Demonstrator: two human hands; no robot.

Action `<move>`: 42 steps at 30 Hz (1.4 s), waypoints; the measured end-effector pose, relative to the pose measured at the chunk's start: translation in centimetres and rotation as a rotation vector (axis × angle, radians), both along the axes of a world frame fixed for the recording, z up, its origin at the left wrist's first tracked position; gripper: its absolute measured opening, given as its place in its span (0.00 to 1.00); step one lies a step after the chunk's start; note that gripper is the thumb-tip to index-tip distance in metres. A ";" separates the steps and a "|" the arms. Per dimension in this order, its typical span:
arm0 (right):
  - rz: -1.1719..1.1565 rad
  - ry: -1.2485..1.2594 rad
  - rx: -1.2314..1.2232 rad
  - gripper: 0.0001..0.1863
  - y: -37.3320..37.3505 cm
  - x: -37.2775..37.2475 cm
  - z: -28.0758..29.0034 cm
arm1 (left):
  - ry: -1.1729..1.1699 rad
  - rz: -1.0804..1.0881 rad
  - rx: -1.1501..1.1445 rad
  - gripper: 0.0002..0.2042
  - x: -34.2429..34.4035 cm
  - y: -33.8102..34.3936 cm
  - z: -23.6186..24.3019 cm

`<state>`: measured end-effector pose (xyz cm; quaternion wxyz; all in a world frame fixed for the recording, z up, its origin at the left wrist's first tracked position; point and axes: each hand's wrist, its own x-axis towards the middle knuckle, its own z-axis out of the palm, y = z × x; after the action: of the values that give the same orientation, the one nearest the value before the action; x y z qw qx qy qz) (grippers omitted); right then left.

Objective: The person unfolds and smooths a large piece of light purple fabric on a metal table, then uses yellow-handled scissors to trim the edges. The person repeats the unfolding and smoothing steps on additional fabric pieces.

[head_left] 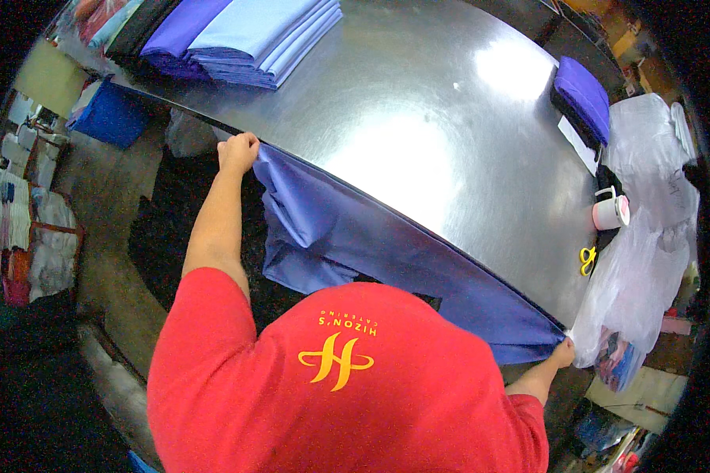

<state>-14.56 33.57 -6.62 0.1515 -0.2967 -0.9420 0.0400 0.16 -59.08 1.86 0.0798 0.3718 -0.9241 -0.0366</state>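
Observation:
A periwinkle-blue cloth [355, 221] is stretched along the near edge of the metal table, its lower part hanging in loose folds below the edge. At its left end my left hand [241, 152] is closed on a corner, by the table's edge. Far to the right, my right hand [564, 352] grips the other end beside the table's right corner. Between the two hands the cloth's top edge runs taut. My red shirt covers part of the hanging cloth.
On the metal table [355, 126] lie folded light-blue cloths [252, 39] and purple cloths at the far left. A folded purple cloth [582, 94], a white cup-shaped container [610, 213] and yellow scissors [587, 261] lie along the right edge. Clear plastic bags [639, 260] hang beyond; a blue bin [114, 114] stands left.

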 end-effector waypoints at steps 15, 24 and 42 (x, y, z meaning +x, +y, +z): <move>0.630 0.148 -0.634 0.14 -26.2 13.6 4.4 | -0.010 -1.373 0.911 0.04 -0.3 25.2 -2.8; 1.013 -0.182 -0.708 0.15 -44.8 22.0 7.6 | -0.044 -1.503 0.885 0.05 1.8 29.6 -0.2; 0.081 0.060 -0.478 0.17 -16.7 35.8 5.9 | 0.057 -1.499 1.044 0.04 4.3 32.6 10.3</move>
<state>21.28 16.90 -0.68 0.1030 -0.2846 -0.9120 0.2768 4.46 -26.53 12.21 -0.1204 -0.3377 -0.7874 -0.5014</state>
